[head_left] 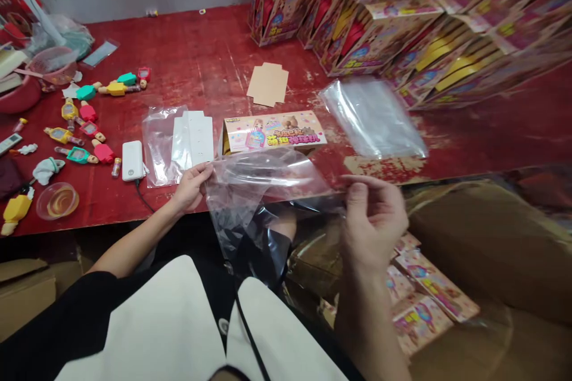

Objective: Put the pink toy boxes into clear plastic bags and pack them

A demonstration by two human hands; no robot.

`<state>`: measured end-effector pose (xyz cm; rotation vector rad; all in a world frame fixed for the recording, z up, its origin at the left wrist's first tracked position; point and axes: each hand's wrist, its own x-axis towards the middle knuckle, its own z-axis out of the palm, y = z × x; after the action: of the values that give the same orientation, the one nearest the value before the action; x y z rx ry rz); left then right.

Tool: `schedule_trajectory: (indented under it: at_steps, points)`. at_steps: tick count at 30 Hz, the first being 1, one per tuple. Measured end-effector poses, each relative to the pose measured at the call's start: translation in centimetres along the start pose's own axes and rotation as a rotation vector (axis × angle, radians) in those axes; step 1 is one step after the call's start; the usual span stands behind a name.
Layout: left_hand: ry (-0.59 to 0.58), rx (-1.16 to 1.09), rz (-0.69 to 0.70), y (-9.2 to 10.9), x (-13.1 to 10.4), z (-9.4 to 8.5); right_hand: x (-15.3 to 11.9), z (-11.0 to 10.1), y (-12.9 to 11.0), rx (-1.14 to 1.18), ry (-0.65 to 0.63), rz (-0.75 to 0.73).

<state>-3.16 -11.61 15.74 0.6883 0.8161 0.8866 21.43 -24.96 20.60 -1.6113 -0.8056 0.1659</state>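
Observation:
A clear plastic bag point(268, 181) is stretched between my two hands at the table's front edge. My left hand point(193, 186) pinches its upper left corner. At its right side my right hand point(374, 217) is closed with thumb and fingers together on the bag's edge, slightly blurred. Just behind the bag a printed pink display box point(274, 130) sits on the table, its lower part covered by the film. Left of that box lie white folded cards point(193, 138) and another clear bag point(158, 152). A stack of flat clear bags point(375, 119) lies to the right.
Filled display boxes point(379, 30) are stacked at the back right of the red table point(179, 53). A brown card point(268, 84) lies mid-table. Toy watches point(80, 155), a white power bank point(133, 161) and a small plastic cup point(58, 200) are at left. An open carton point(496, 238) with packed boxes stands below right.

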Motion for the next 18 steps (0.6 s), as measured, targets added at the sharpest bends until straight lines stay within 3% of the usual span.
schedule_trajectory:
  at_steps: [2, 3, 5, 6, 7, 11, 14, 18]
  points:
    - [0.012, -0.039, 0.006, -0.4, -0.4, 0.9, -1.6, 0.6, -0.8, -0.064, 0.031, -0.117]
    - [0.001, -0.041, 0.003, -0.7, -0.5, 1.4, -2.4, 1.0, -1.1, -0.052, -0.06, -0.11]
    - [-0.031, -0.025, -0.034, -1.4, -0.7, 2.5, -3.9, 2.0, -1.2, 0.047, -0.372, 0.047]
    - [-0.03, -0.013, -0.054, -1.7, -0.8, 2.9, -4.4, 2.4, -1.0, 0.118, -0.481, 0.161]
    - [-0.013, 0.001, -0.068, -2.1, -0.9, 3.3, -4.7, 2.8, -0.5, 0.194, -0.506, 0.278]
    - [0.081, 0.089, -0.059, -3.4, -1.1, 4.0, -4.5, 2.5, 1.7, 0.442, -0.273, 0.554]
    - [0.052, 0.124, -0.029, -4.4, -0.9, 4.1, -4.2, 1.5, 2.0, 0.509, -0.191, 0.582]
    - [0.014, 0.091, 0.034, -5.5, -0.7, 4.4, -4.4, 0.2, 0.5, 0.544, -0.168, 0.542]
